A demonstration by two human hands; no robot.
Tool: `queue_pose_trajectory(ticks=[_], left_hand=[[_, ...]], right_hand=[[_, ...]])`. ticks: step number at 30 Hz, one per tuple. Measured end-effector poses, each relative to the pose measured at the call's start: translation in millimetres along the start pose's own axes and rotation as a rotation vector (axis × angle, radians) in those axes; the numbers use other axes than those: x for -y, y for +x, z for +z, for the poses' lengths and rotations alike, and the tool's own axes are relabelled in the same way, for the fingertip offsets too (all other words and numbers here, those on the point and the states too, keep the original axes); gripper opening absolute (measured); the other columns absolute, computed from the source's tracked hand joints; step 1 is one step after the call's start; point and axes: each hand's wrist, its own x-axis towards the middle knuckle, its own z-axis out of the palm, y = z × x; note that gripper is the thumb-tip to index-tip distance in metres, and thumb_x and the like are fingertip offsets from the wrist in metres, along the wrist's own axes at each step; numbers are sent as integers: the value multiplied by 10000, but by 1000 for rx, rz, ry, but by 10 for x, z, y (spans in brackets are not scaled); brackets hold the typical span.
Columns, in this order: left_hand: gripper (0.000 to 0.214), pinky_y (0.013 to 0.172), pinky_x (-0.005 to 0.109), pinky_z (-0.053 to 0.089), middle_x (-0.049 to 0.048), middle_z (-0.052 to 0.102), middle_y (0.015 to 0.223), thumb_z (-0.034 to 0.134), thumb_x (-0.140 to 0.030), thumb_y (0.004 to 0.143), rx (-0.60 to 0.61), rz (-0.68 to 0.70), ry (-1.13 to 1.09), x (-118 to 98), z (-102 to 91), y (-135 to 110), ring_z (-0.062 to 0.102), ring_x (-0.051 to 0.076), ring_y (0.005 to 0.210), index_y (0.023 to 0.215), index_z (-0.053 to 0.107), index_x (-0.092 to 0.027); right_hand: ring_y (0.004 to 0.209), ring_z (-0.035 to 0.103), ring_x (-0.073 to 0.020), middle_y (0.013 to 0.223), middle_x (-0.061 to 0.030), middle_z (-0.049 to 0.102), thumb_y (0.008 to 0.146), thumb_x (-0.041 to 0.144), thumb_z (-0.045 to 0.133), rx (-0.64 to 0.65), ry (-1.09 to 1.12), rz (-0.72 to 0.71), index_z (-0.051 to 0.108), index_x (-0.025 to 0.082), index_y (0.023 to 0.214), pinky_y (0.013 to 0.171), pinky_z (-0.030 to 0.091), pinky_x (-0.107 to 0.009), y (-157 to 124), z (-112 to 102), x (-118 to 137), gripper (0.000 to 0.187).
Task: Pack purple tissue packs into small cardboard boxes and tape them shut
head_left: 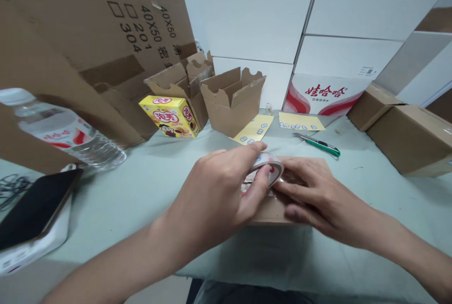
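My left hand (219, 191) is closed around a roll of clear tape (272, 166) and holds it on top of a small brown cardboard box (270, 210) lying on the pale green table (148, 186). My right hand (310, 193) lies flat on the box top just right of the roll, fingers stretched out and pressing down beside the tape. Most of the box is hidden under both hands.
Behind stand two open small cartons (231, 99), a yellow snack box (171, 116), yellow sticker sheets (300, 121) and a green utility knife (319, 144). A water bottle (63, 134) and a phone (35, 207) lie left. Closed brown boxes (406, 130) sit right; white cartons are stacked behind.
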Motion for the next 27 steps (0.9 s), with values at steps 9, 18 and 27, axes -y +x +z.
queue_pose_trajectory(ticks=[9,18,27], left_hand=[[240,639,151,505,-25,713,850,492,-350,983,-65,-260,-298,110,144,-358,678,99,694,1149,600,-215],[243,595,185,472,-38,606,699,429,-402,1002,-93,-221,-401,205,178,-510,576,96,595,952,572,-211],[160,660,198,516,-25,648,807,457,-375,1002,-161,-205,-498,231,297,-658,612,107,664,1006,550,-244]], right_hand=[[1394,395,-394,1539,-235,376,889,625,550,126,-117,36,441,146,1482,1069,425,-582,-116,-28,0,770],[1327,511,-327,1483,-96,514,963,626,361,-49,11,372,574,258,1365,1036,482,-504,-287,-184,-607,586],[1121,614,-255,1224,-112,635,934,318,625,-103,-327,929,618,148,1199,967,502,-491,-492,598,-2057,316]])
